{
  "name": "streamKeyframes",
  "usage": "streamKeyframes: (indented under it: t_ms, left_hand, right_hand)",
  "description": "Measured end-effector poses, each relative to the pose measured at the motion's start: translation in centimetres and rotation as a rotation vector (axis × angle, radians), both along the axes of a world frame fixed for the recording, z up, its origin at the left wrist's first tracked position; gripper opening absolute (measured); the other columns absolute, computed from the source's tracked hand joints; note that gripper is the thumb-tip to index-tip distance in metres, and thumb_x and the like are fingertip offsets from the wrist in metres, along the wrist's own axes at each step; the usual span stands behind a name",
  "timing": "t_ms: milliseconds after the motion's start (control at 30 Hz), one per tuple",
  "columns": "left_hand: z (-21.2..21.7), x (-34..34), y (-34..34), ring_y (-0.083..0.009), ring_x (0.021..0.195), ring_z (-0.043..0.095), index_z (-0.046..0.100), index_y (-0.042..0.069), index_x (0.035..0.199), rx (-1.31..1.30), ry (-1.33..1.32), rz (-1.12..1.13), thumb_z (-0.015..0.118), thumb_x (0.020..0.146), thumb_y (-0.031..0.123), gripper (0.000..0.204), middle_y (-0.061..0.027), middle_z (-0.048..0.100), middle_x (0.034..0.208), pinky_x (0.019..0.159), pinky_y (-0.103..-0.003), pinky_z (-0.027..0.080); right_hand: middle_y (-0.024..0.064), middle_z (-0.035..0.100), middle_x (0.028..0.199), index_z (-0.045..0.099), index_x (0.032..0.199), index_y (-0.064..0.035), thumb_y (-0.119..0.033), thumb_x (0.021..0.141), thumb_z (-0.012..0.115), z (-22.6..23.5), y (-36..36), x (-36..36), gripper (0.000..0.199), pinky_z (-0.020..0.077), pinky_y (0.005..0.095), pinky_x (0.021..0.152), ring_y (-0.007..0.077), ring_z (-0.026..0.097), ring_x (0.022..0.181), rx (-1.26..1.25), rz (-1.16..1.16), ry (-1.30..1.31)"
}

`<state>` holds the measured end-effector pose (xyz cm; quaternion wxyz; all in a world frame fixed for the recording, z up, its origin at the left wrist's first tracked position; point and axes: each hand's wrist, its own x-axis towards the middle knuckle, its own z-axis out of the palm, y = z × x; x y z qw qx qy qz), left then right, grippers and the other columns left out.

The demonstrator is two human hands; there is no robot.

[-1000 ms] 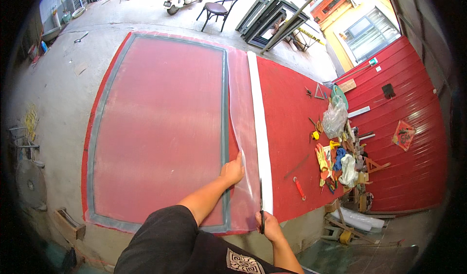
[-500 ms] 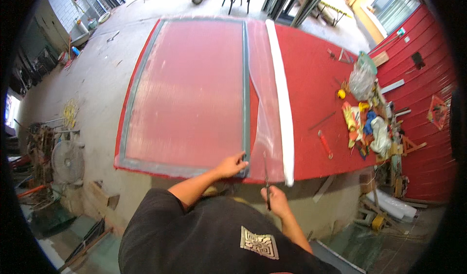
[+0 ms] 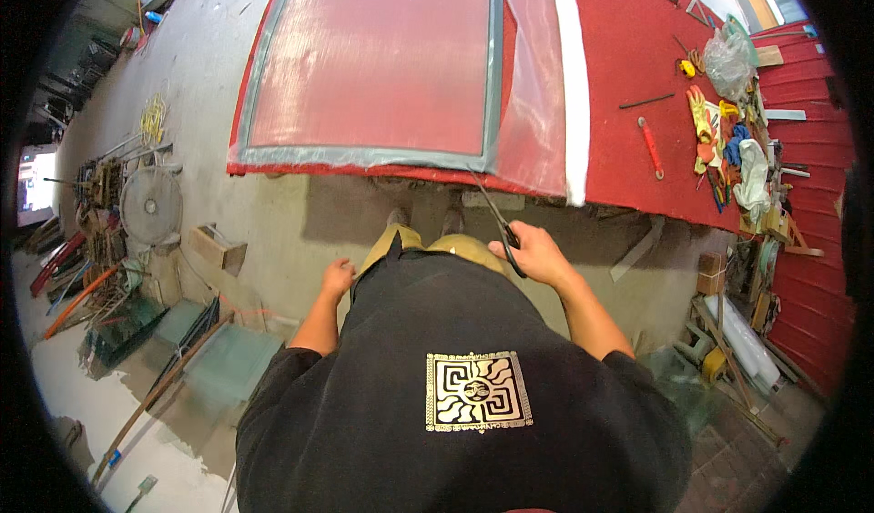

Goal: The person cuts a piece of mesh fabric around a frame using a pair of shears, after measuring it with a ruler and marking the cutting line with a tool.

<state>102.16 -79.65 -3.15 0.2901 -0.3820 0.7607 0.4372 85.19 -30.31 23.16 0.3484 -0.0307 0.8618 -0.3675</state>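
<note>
In my right hand is a pair of long scissors with black handles; the blades point up and left toward the near edge of the red-covered table. My left hand hangs beside my hip, fingers loosely bent and apart, with nothing visible in it. On the table lies a grey rectangular frame under a sheet of thin translucent mesh. Loose mesh extends past the frame's right side to a long white roll. Near the scissor tips is the frame's near right corner.
Right of the roll, the red cloth carries a red-handled tool, a dark rod, gloves and a plastic bag. On the floor to the left stand a fan and a wooden block.
My left hand has left the frame's near right corner and dropped to my side. I have stepped back from the table, the scissors still in my right hand.
</note>
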Motion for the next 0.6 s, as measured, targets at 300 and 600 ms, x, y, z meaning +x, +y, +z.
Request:
streamKeyframes:
  t_ms: [300,600]
  left_hand:
    - [-1.6,14.4,-6.3,-0.0228,0.088,0.071,0.067,0.002,0.142,0.153,-0.109,0.221,0.066,0.106,0.024,0.042,-0.0098,0.077,0.105,0.075,-0.036,0.059]
    - [-4.3,14.7,-14.4,-0.0156,0.089,0.07,0.061,0.004,0.15,0.247,0.151,0.149,0.061,0.111,0.029,0.046,-0.0062,0.077,0.107,0.081,-0.032,0.057]
  right_hand:
    - [0.0271,0.075,0.093,0.069,0.1,-0.001,-0.055,0.095,0.071,-3.0,-7.8,2.9,0.055,0.0557,0.0578,0.084,0.048,0.073,0.093,0.262,0.34,0.058]
    - [0.024,0.077,0.096,0.071,0.104,-0.0029,-0.054,0.096,0.069,-3.3,-22.4,5.0,0.051,0.0578,0.0562,0.082,0.0446,0.075,0.095,0.266,0.518,0.143]
